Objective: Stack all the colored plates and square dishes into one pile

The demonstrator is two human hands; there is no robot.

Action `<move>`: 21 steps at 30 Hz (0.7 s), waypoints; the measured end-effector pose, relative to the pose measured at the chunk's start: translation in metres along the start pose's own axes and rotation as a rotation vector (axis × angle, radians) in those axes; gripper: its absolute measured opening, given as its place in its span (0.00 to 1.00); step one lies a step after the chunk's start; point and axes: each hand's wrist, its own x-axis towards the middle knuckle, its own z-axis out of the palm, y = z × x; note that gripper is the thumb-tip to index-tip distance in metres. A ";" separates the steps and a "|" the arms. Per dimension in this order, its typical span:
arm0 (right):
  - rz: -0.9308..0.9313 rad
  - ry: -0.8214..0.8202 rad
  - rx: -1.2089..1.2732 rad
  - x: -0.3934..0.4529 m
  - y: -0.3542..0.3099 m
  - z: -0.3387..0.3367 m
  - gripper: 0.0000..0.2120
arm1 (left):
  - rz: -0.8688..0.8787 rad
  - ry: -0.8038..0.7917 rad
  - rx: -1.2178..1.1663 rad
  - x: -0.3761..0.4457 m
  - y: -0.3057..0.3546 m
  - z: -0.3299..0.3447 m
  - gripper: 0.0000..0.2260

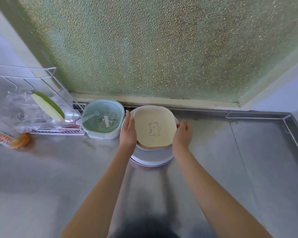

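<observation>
A cream square dish (154, 126) with a small bear drawing lies on top of a pile of round plates (151, 158) near the back of the steel counter. More square dish edges show just under it. My left hand (127, 131) presses flat against the dish's left side. My right hand (183, 134) cups its right side, fingers curled on the rim. The lowest plate in the pile looks pink; the ones above look pale.
A mint colander basket (102, 118) stands right beside my left hand. A white wire rack (33, 100) holds a green-edged plate (47, 105) and clear plastic at far left. An orange packet (10, 138) lies below it. The counter's raised rim (296, 134) runs along the right.
</observation>
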 end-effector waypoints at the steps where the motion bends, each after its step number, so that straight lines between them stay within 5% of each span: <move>1: 0.008 -0.018 -0.002 0.003 -0.002 0.000 0.13 | 0.000 0.008 -0.022 0.002 0.003 0.001 0.21; 8: -0.047 -0.409 -0.185 0.013 -0.013 0.006 0.16 | 0.062 -0.030 0.030 0.010 -0.008 0.003 0.19; 21: -0.062 -0.426 -0.157 0.013 -0.012 0.006 0.19 | -0.025 -0.061 -0.067 0.011 0.001 0.002 0.18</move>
